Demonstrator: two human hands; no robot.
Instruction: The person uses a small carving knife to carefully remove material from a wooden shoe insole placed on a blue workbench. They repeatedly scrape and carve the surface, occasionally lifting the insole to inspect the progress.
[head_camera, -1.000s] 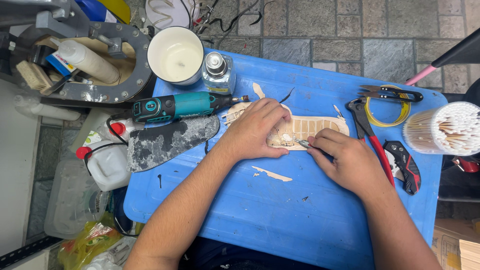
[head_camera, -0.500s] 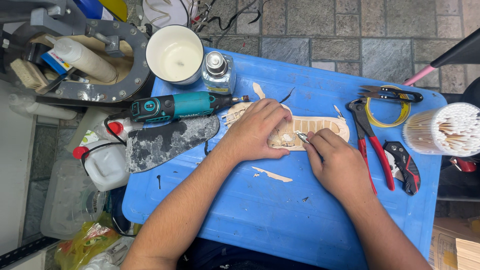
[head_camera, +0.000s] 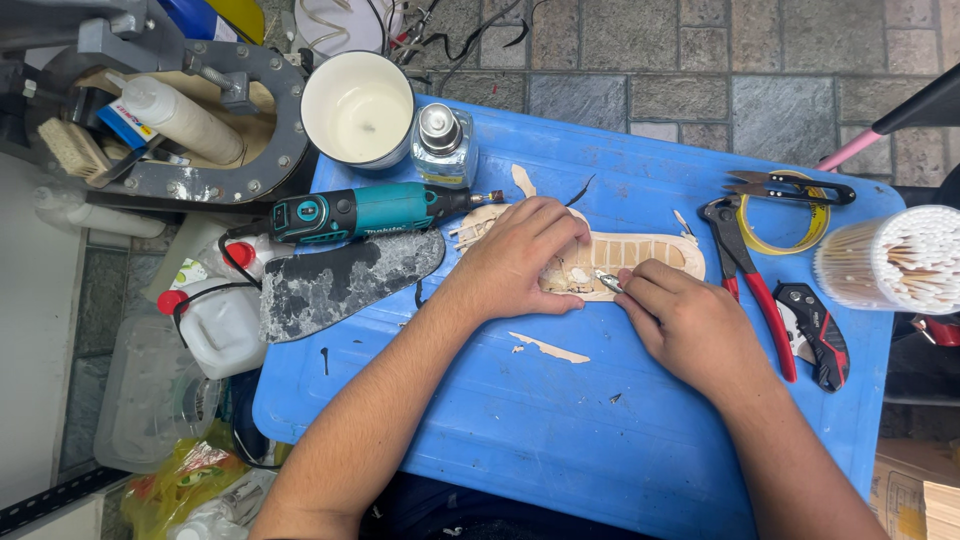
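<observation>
left hand (head_camera: 520, 258): fingers flat, pinning the wooden hull (head_camera: 640, 255) so it can't slide
right hand (head_camera: 690, 325): pinched on small blade (head_camera: 607, 281), at hull's near edge
rotary tool (head_camera: 370, 212): parked left of hull

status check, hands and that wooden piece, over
Left hand pressing down the pale wooden piece. Right hand pinching a small metal tool against it. Red pliers beside it, apart.
</observation>
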